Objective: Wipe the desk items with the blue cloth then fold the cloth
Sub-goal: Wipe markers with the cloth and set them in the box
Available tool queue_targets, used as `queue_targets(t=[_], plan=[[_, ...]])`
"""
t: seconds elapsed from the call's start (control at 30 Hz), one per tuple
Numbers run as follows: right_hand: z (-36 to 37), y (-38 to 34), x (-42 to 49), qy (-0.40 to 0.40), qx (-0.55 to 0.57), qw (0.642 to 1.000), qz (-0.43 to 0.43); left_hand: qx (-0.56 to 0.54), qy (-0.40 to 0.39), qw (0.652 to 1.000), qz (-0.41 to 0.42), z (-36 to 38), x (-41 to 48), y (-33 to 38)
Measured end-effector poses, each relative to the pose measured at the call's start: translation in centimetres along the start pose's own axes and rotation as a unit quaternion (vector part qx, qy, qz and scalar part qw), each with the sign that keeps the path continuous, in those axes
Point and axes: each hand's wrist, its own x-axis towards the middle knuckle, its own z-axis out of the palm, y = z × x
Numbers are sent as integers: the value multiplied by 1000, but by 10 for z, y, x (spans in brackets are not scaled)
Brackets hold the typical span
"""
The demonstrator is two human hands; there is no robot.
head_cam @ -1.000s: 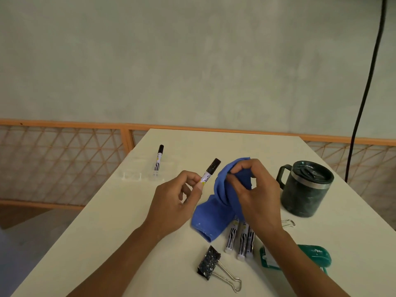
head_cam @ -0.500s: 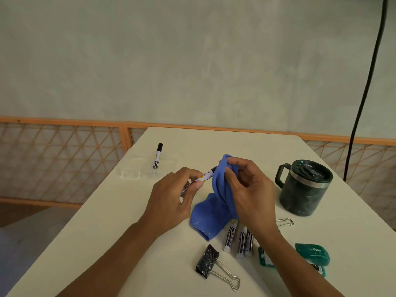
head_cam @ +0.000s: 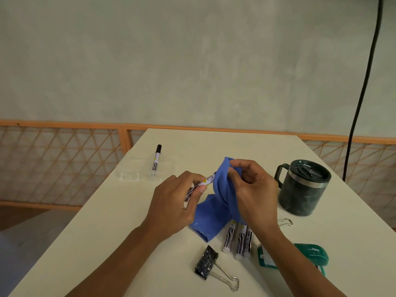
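Observation:
My left hand (head_cam: pixel 175 202) pinches a white marker (head_cam: pixel 206 181) by its lower part; the marker's black-capped end is buried in the blue cloth (head_cam: pixel 218 202). My right hand (head_cam: pixel 252 194) grips the upper folds of that cloth around the marker's tip, while the cloth's lower end trails onto the white desk (head_cam: pixel 120 228). Three more markers (head_cam: pixel 236 241) lie side by side under my right wrist.
Another marker (head_cam: pixel 156 160) lies on a clear plastic tray (head_cam: pixel 145 171) at the far left. A dark green lidded mug (head_cam: pixel 304 187) stands at the right. A black binder clip (head_cam: pixel 209 263), a smaller clip (head_cam: pixel 286 222) and a green stapler (head_cam: pixel 308 255) lie near the front.
The marker's black cap, earlier free beside the cloth, has gone into the cloth. My left hand tilted the marker lower and my right hand closed the cloth over its tip.

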Motion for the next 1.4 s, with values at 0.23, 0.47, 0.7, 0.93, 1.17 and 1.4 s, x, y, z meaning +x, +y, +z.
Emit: queue_targets(t=[0.23, 0.47, 0.7, 0.93, 1.17, 1.4], plan=[[0, 4, 1, -20, 116, 992, 47, -77, -7, 995, -64, 1, 3, 0], [3, 6, 3, -8, 25, 999, 48, -82, 17, 992, -98, -2, 2, -4], [8, 6, -5, -153, 21, 987, 39, -72, 3, 995, -70, 3, -2, -3], [3, 3, -1, -60, 25, 997, 43, -32, 9, 999, 17, 3, -1, -4], [-1, 4, 3, -54, 48, 995, 62, -16, 35, 998, 45, 3, 4, -5], [2, 1, 2, -106, 168, 968, 154, 5, 52, 998, 24, -2, 3, -13]])
